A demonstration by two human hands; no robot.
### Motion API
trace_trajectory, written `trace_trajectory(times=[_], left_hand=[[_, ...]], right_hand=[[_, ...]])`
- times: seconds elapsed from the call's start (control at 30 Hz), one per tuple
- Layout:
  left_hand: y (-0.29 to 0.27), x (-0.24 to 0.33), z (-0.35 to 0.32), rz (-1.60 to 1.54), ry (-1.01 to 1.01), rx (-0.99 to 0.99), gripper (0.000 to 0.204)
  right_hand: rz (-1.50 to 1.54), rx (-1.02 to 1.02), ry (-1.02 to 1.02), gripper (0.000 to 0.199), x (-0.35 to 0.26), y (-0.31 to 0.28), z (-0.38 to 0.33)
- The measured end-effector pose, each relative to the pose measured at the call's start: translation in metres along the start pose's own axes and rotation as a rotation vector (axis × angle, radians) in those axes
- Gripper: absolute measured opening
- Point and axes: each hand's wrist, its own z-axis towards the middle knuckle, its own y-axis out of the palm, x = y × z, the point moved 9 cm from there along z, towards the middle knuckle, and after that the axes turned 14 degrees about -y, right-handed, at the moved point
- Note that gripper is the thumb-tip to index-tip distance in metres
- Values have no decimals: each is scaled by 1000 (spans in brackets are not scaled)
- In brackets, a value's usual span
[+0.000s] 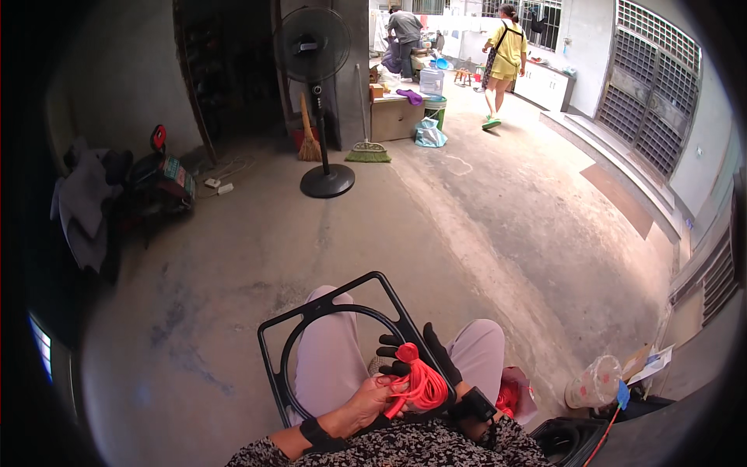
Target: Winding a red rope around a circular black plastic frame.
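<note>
Where the lap shows, at 6 o'clock low in the view, sits the work:
Cord: one bundle of bright red cord (424, 383), thin strands wound into a soft oval hank with a knot at its top, resting over the frame above the knees.
Frame: one flat black frame (333, 308), squarish outside with a round ring inside, smooth and rigid; its lower corners are hidden by the hands.
Left hand: bare left hand (372, 398), fingers curled and pinching the cord at the hank's 9 o'clock side; a black band circles the wrist.
Right hand: right hand (424, 352) in a black glove, fingers spread behind the hank at its 12 o'clock; the palm is hidden, so whether it grips the frame is unclear.
Knees: two knees in pale pink cloth.
Floor: grey concrete floor (482, 233), rough and stained.
Fan: one black pedestal fan (315, 47) on a round base at 12 o'clock.
Brooms: two brooms (367, 148) leaning just right of it and just left.
People: two people (504, 54) far off at 1 o'clock, small.
Cup: one clear plastic cup (595, 381) at 4 o'clock.
</note>
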Motion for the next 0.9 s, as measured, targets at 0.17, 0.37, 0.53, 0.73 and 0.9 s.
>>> trace_trajectory(times=[0.17,0.37,0.53,0.73,0.9], left_hand=[[8,4,1,27,54,-40,21],[20,-6,1,27,27,-3,22],[17,6,-6,-70,43,-33,22],[14,7,-6,-104,28,-67,22],[10,14,-8,-136,72,-47,20]], right_hand=[[-672,-162,-42,57,-28,3,-3],[-1176,-16,38,40,-48,-48,-48],[-1113,-24,-181,42,-64,-69,-92],[-458,373,-540,40,-132,-104,-170],[-505,513,-607,39,-154,-106,-178]])
